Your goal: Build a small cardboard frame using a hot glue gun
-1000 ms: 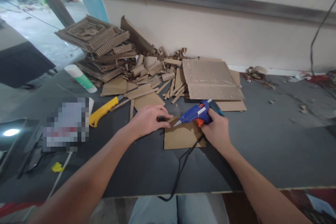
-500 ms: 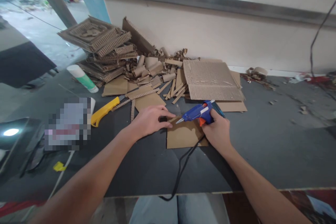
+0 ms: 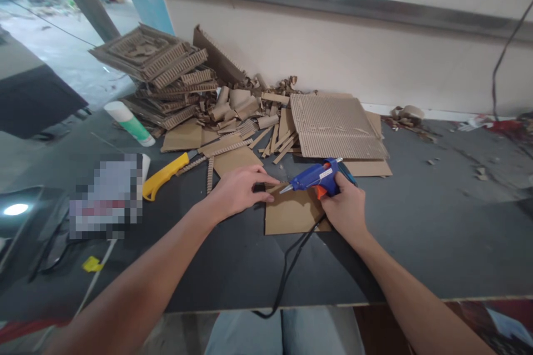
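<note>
The right hand [image 3: 347,208] is closed around the grip of a blue glue gun [image 3: 314,177], a finger at its orange trigger, with the metal nozzle aimed left and down at the far left corner of a small flat cardboard piece [image 3: 291,213]. The left hand [image 3: 235,191] lies palm down just left of that corner, fingers bent and stretched toward the nozzle, pressing a small dark bit and a thin cardboard strip at the edge of the piece; whether it pinches them or only holds them down cannot be told. The cardboard piece lies on the dark bench [image 3: 416,233], near the middle, between the two hands. A black cord [image 3: 287,272] runs from the gun toward the near edge of the bench and drops over it.

Left of the left hand lies a yellow-handled knife [image 3: 164,176]. Farther left, a white and green tube [image 3: 127,122] lies on its side. Beyond the hands, a large corrugated sheet [image 3: 337,125] rests flat, with loose strips and curled scraps [image 3: 250,108] to its left. At the far left stands a stack of corrugated panels [image 3: 156,75] against the wall [image 3: 375,55]. A few crumbs of scrap [image 3: 406,113] lie far right by the wall.
</note>
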A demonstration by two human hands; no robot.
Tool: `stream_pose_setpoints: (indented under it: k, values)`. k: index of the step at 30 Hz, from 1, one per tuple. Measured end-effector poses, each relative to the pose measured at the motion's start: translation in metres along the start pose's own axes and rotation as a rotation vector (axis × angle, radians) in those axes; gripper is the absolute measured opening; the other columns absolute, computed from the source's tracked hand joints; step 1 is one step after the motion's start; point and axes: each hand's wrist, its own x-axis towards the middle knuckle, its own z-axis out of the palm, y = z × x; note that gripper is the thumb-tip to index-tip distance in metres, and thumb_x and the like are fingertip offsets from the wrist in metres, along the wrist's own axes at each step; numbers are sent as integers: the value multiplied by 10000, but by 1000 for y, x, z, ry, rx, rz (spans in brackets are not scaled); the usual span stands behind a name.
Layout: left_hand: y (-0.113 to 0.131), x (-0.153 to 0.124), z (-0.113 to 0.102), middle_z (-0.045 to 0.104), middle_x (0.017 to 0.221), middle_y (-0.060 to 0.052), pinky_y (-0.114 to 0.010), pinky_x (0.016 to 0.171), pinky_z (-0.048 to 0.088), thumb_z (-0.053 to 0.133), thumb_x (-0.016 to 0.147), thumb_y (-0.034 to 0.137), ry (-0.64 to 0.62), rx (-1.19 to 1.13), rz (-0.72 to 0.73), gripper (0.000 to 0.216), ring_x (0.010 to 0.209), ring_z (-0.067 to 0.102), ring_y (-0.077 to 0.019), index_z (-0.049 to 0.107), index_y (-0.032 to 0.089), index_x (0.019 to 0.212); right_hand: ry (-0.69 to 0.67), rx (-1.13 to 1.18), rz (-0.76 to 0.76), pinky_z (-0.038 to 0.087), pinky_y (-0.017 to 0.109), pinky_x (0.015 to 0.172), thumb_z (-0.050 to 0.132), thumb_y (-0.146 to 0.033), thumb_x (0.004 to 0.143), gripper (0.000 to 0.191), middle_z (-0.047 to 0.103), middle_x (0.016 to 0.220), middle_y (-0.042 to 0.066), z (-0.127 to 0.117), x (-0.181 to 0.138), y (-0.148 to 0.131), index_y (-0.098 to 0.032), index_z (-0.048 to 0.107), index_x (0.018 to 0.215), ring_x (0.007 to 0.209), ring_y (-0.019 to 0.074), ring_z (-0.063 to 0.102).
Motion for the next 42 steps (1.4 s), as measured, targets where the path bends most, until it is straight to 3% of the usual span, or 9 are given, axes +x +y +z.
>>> stream_pose_setpoints:
  k: [5, 16, 21, 26, 29, 36, 42]
  values:
    - [1, -1, -1, 635, 1148, 4, -243, 634, 398, 699, 826, 460, -10, 17, -13, 360, 802, 613, -160, 704, 380, 1177, -1, -11, 22, 361, 240, 485, 595, -314, 690, 111, 432, 489, -63, 0, -1, 0, -223, 531, 684, 450, 114, 384]
    - [-3, -2, 2, 623, 1181, 19, -250, 664, 385, 655, 856, 505, 12, 65, 33, 318, 814, 628, -157, 711, 425, 1158, 6, 5, 48, 345, 236, 454, 596, -309, 688, 141, 415, 463, -71, 2, -3, 2, -239, 477, 664, 424, 118, 399]
    - [-4, -3, 3, 634, 1168, 13, -241, 665, 393, 666, 860, 461, 37, 67, 50, 301, 826, 635, -155, 718, 407, 1152, -51, 76, 106, 321, 229, 437, 634, -317, 684, 180, 383, 456, -84, -1, -1, 7, -237, 476, 652, 421, 103, 345]
    - [-3, -4, 1, 655, 1177, -12, -251, 640, 410, 675, 848, 490, 17, 35, 34, 412, 712, 608, -141, 665, 380, 1244, 1, 205, 213, 340, 229, 444, 663, -400, 733, 232, 463, 532, -70, -4, 0, 18, -197, 601, 826, 451, 103, 381]
    - [-1, -4, -1, 669, 1184, -34, -266, 657, 426, 687, 832, 509, 20, 35, -2, 520, 745, 613, -171, 605, 348, 1319, -9, 230, 266, 364, 238, 455, 663, -424, 755, 310, 507, 548, -60, -4, 0, 22, -186, 639, 954, 450, 113, 424]
    - [0, -4, 2, 631, 1219, -40, -291, 685, 446, 691, 819, 523, 61, 26, -19, 391, 743, 612, -162, 706, 263, 1111, -140, 169, 253, 304, 228, 401, 671, -439, 758, 251, 455, 447, -72, -5, 2, 22, -210, 570, 736, 386, 103, 401]
    - [1, -2, 3, 642, 1166, -46, -283, 668, 460, 626, 889, 385, 67, -110, -9, 196, 666, 566, -117, 712, 214, 933, -138, 183, 226, 316, 227, 386, 650, -472, 789, 276, 478, 462, -68, -4, 1, 25, -220, 540, 764, 394, 112, 427]
